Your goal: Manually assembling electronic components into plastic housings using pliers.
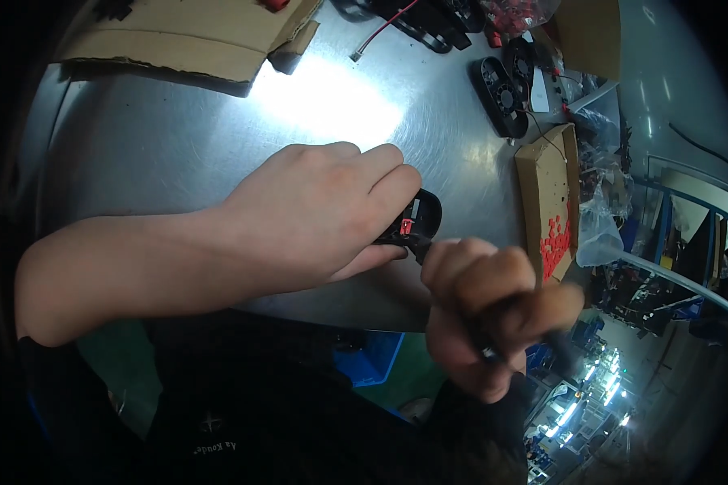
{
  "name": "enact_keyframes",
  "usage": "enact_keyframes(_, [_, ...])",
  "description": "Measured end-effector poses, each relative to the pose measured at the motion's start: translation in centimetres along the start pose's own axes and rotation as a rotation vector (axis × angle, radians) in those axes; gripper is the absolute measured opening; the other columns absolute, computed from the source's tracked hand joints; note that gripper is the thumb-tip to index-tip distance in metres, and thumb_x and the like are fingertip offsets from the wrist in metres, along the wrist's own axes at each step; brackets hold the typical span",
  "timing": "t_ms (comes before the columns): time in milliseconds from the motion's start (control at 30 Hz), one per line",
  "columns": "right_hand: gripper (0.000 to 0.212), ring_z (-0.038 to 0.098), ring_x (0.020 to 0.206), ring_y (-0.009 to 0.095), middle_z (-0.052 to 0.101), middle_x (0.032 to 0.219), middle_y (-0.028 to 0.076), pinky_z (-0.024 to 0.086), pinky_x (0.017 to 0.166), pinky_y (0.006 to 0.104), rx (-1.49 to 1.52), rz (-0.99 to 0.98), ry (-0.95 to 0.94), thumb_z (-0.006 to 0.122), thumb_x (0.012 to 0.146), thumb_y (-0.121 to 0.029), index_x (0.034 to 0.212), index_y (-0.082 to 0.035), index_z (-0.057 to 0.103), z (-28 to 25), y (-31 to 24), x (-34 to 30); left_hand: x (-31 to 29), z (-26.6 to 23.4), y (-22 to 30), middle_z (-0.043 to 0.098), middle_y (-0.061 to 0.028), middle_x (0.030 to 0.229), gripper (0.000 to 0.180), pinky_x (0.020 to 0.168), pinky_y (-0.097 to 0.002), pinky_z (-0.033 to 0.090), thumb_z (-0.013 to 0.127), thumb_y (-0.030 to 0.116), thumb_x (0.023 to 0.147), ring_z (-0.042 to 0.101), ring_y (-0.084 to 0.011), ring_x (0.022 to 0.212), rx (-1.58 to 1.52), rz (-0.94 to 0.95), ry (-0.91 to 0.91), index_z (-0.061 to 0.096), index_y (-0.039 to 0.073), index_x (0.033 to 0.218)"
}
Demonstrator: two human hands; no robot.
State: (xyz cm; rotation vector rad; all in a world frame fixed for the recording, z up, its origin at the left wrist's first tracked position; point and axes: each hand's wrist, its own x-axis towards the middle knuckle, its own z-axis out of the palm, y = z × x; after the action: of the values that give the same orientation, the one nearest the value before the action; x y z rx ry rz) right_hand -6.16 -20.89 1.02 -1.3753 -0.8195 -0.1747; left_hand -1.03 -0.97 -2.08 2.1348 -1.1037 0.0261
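One big shiny metal table (170, 153) takes up most of the view, with a bright glare patch near the top. Next biggest is the brown cardboard (162, 48) at the upper left, kinda torn along the edge. Then the hands: left hand (323, 202) comes in from the left, palm down, fingers wrapped over a black housing. Right hand (493, 299) is balled up tight around a dark tool, just beside it, but it's pretty blurry, so I can't tell what kind of tool that is.

Over on the right edge of the table sits a shallow cardboard box (528, 194), and below the table edge you can spot a blue bin (372, 360). Up top right, near that box, there's an oval black fan unit (493, 95).

Smaller stuff: the black housing (431, 212) pokes out past the left fingers, right between the two hands, with the dark tool (417, 246) up against or very near it, can't tell which. Tiniest of all: loose red bits (556, 242) in the box, plus a little red part (407, 227) in the housing.
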Motion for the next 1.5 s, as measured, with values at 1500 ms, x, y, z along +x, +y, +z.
enact_keyframes(1500, [0.051, 0.041, 0.071, 0.014, 0.045, 0.089, 0.006, 0.036, 0.063, 0.0283, -0.229, -0.291, 0.574, 0.060, 0.085, -0.038, 0.122, -0.005, 0.048, -10.3, -1.2, 1.8, 7.6, -8.9, 0.3, 0.051, -0.0058, 0.147, 0.077, 0.095, -0.0386, 0.049, 0.057, 0.006, 0.093, 0.060, -0.0228, 0.115, 0.877, 0.706, -0.275, 0.033, 0.041, 0.157])
